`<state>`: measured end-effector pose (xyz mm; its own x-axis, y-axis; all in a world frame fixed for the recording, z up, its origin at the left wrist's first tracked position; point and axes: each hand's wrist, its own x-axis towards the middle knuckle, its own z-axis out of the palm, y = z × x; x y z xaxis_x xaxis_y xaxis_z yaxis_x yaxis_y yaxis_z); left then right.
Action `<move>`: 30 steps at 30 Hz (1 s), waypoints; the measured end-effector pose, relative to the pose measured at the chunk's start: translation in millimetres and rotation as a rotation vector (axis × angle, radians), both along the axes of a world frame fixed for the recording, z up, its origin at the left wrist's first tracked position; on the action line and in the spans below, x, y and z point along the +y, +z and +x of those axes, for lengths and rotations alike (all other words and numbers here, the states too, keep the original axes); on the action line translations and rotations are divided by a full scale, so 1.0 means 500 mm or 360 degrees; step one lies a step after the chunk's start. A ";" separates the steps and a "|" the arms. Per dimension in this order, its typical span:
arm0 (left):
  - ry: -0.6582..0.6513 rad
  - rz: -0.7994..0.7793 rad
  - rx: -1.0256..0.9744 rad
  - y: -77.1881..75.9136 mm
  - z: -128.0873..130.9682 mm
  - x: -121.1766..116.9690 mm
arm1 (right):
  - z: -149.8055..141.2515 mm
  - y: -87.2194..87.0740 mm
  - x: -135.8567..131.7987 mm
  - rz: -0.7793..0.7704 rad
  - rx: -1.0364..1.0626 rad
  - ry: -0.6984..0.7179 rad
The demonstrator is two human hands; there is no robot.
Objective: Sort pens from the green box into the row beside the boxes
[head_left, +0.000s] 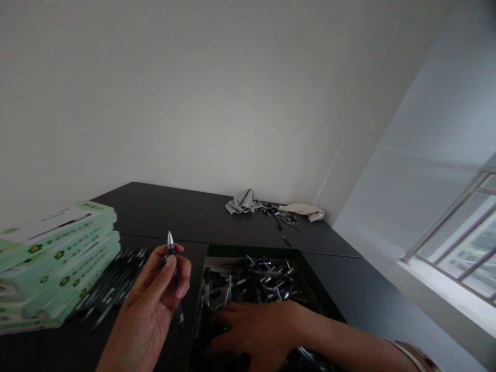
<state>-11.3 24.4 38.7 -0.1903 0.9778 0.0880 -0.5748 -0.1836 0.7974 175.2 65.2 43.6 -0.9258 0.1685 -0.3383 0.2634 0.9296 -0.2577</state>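
Note:
My left hand (155, 299) is raised over the dark table, fingers closed round a black pen (171, 258) that stands upright with its silver tip up. My right hand (256, 330) reaches into a dark box (310, 271) full of black and silver pens (256, 281); its fingers lie spread over the pens at the box's near left side. Whether it grips any of them is hidden. A row of black pens (112, 281) lies on the table just left of my left hand.
Stacked pale green boxes (50, 258) sit at the left edge. At the back of the black table (166, 212) lie a grey cloth (242, 201), loose pens (281, 217) and a beige cloth (306, 210). A window with rails (461, 248) is at right.

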 end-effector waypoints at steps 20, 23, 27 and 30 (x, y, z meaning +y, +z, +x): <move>-0.0032 -0.0019 0.0039 0.003 0.002 -0.006 | -0.044 -0.047 0.017 0.0522 0.0246 -0.0040; -0.0046 -0.0001 0.0043 0.004 0.002 -0.007 | -0.028 -0.039 0.019 0.0548 0.0204 -0.0074; -0.0043 0.0006 0.0077 -0.001 0.001 -0.001 | -0.018 -0.031 0.025 0.0482 0.0238 -0.0152; -0.0029 0.0021 0.0103 -0.007 -0.003 0.004 | -0.018 -0.037 0.037 0.0454 0.0308 -0.0139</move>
<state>-12.6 26.6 35.1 -0.1657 0.9798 0.1124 -0.5253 -0.1841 0.8308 166.0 83.5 25.2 -0.9460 0.3125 -0.0861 0.3170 0.9474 -0.0441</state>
